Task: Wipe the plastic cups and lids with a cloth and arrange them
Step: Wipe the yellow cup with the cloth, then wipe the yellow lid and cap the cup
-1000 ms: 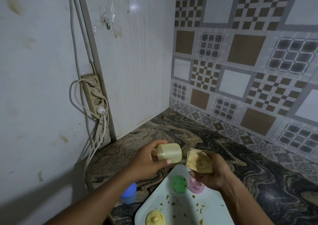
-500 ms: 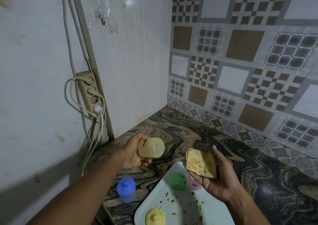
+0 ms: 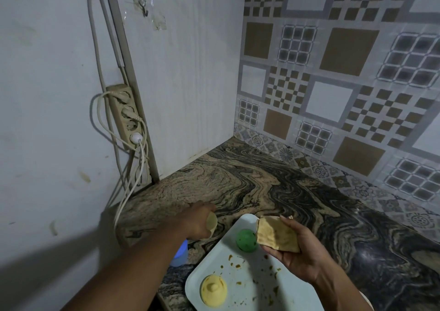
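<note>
Holding a pale yellow cup [image 3: 211, 223], the left grip [image 3: 198, 222] curls round it low over the marbled desk [image 3: 262, 187], just left of the tray [image 3: 209, 263]; most of the cup is hidden behind the fingers. The right grip [image 3: 301, 253] pinches a folded tan cloth [image 3: 276, 235] above the far end of the tray; on the tray stand a green plastic piece [image 3: 246, 240] and a yellow lid [image 3: 213, 290] among crumbs; a blue cup [image 3: 179, 254] stands on the desk beside the tray, partly behind the left forearm.
</note>
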Demonstrator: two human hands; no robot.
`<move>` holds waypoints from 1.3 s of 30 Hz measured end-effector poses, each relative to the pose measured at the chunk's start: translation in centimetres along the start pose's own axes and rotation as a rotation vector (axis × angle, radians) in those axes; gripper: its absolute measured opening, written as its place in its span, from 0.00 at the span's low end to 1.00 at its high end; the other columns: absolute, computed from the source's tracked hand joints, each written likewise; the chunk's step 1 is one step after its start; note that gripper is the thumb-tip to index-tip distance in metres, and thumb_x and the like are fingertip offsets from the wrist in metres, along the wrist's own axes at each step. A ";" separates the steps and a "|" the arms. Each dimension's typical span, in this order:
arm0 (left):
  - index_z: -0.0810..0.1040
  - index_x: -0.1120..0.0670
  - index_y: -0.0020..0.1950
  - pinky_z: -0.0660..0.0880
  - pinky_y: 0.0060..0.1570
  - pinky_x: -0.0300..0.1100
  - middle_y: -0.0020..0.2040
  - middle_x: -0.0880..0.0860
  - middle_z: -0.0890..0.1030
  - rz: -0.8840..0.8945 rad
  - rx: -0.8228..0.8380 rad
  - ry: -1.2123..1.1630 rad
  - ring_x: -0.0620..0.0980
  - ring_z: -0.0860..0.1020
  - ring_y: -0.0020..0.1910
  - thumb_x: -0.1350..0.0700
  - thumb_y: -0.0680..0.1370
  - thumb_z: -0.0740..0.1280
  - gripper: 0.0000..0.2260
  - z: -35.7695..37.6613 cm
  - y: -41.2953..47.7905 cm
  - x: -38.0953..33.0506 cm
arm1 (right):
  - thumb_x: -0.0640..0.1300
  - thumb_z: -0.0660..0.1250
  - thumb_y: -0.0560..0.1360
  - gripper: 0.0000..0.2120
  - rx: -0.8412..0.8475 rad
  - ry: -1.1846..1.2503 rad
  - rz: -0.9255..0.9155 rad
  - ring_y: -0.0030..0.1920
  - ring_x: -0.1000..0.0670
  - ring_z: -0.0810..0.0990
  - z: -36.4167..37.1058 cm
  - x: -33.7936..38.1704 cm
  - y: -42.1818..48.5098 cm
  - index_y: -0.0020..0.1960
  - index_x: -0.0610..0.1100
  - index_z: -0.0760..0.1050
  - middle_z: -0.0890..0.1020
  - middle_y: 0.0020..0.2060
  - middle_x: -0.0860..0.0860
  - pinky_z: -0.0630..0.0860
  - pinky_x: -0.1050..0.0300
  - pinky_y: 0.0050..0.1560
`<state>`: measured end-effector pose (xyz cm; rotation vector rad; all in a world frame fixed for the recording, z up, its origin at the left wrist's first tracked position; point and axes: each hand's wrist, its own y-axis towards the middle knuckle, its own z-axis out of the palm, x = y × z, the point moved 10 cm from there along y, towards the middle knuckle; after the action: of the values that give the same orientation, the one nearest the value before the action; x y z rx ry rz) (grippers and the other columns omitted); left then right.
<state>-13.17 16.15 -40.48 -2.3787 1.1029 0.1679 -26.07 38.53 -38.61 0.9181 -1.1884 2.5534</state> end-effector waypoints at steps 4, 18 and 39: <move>0.56 0.49 0.81 0.68 0.70 0.47 0.79 0.56 0.60 -0.007 0.039 0.037 0.58 0.64 0.75 0.52 0.76 0.73 0.38 1.6 -0.2 0.5 | 0.45 0.66 0.78 0.19 -0.021 -0.013 0.015 0.53 0.36 0.82 -0.7 -0.7 0.4 0.65 0.36 0.77 0.83 0.55 0.36 0.80 0.37 0.48; 0.78 0.49 0.60 0.79 0.49 0.51 0.56 0.51 0.80 0.220 -0.088 0.118 0.54 0.80 0.54 0.41 0.74 0.73 0.19 1.6 -7.3 -5.0 | 0.64 0.62 0.77 0.32 0.071 0.034 0.025 0.63 0.35 0.79 0.1 -2.0 0.5 0.64 0.37 0.78 0.82 0.61 0.35 0.72 0.38 0.68; 0.79 0.51 0.62 0.74 0.52 0.49 0.59 0.53 0.80 0.132 -0.262 0.247 0.58 0.78 0.58 0.47 0.81 0.62 0.13 7.0 -9.7 -4.7 | 0.45 0.63 0.79 0.10 -0.077 -0.607 -0.102 0.31 0.47 0.80 -1.8 -5.8 1.4 0.50 0.42 0.81 0.83 0.35 0.46 0.76 0.55 0.37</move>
<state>-8.34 28.06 -41.20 -2.6104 1.4322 0.0686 -22.87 39.48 -43.84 1.7585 -1.3148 2.1883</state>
